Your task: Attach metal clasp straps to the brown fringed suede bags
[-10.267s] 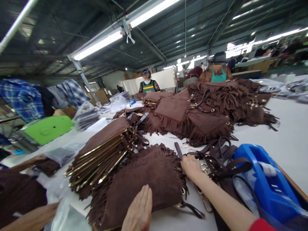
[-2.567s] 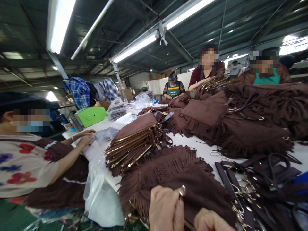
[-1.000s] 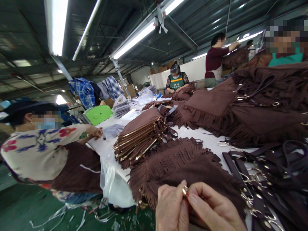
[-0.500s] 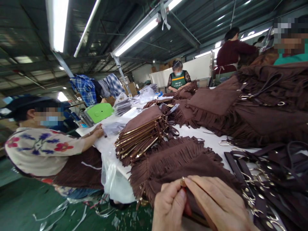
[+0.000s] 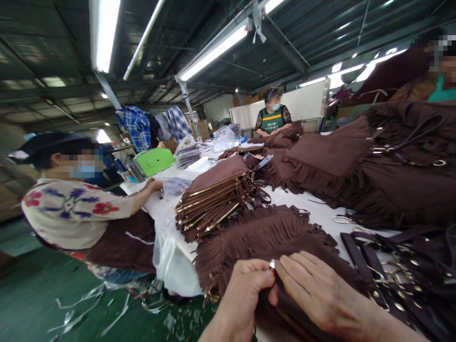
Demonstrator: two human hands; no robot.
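"Progress in the head view?"

"Midway, I'd judge. The left hand (image 5: 245,285) pinches a small metal piece (image 5: 272,264) at the edge of a brown bag (image 5: 272,311), just under both hands. Whether that piece is fixed, I can't tell."

"And the right hand (image 5: 317,289)?"

"Fingers together, their tips beside the metal; its thumb is hidden, so I can't tell if it grips."

"What's left?"

"Clip straps (image 5: 351,247) lie loose right of the right hand, apart from the bag. Beyond the left hand sits a gold-edged stack (image 5: 217,187); a bigger fringed pile (image 5: 331,152) spreads past the right."

"The surface?"

"White table (image 5: 320,204), bare in strips beyond the fingers."

"The room?"

"Left of the left hand, a seated co-worker (image 5: 71,209) above green floor (image 5: 135,304); far ahead, someone in a green apron (image 5: 273,121), under tube lights (image 5: 213,50)."
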